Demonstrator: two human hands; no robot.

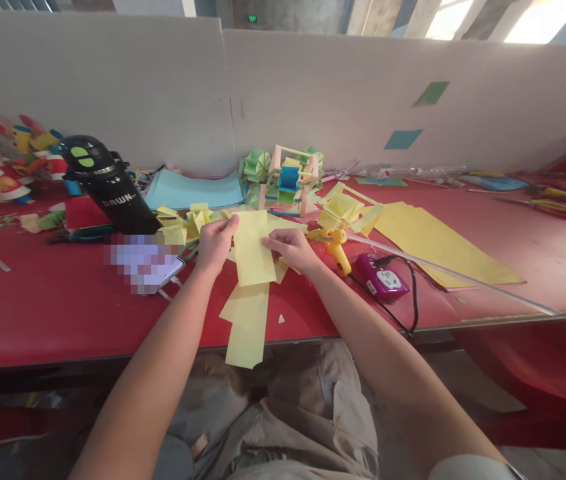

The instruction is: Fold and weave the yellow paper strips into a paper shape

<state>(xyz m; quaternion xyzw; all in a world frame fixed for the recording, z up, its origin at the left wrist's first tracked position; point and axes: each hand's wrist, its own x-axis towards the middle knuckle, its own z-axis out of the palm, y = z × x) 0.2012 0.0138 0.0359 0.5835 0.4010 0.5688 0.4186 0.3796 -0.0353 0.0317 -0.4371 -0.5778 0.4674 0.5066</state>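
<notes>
Between my two hands is a yellow paper strip [253,250], held just above the table. My left hand [217,243] pinches its upper left edge, thumb on top. On the opposite side, my right hand [293,247] grips the right edge, also with the thumb on top. Beneath lie more yellow paper pieces [249,333], one hanging over the table's front edge. A yellow glue gun [333,245] with a long clear glue stick rests right of my right hand. Folded yellow paper shapes [197,219] sit just beyond my left hand.
A black bottle [113,190] and a phone [149,263] stand and lie to the left. Behind are blue sheets [195,189] and a stick-and-paper model [290,177]. On the right are a purple power socket [383,277], yellow sheets [437,243] and scissors [543,207].
</notes>
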